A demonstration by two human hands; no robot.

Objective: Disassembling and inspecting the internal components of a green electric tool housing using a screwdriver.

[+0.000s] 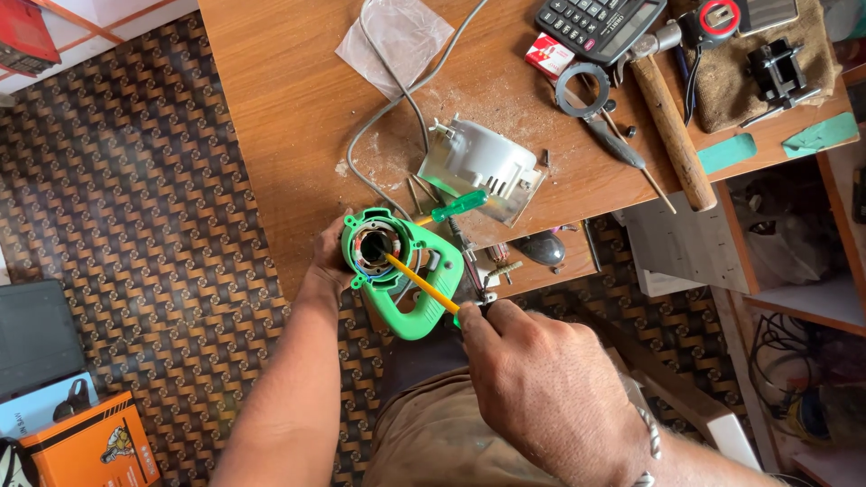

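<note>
Left hand (327, 263) grips the green tool housing (401, 271) at the table's (289, 117) edge, open end up, copper windings showing inside. Right hand (541, 383) holds a yellow-shafted screwdriver (422, 284), its tip poked into that opening. Just beyond lie a green-handled screwdriver (458, 206) and a white-grey cover (483, 167); a hammer (672, 122) and calculator (595, 22) sit farther right.

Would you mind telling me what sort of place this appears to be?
Probably a small tool-repair workshop: an opened green power-tool housing held at a wooden bench strewn with a hammer, screwdrivers and loose parts.
</note>
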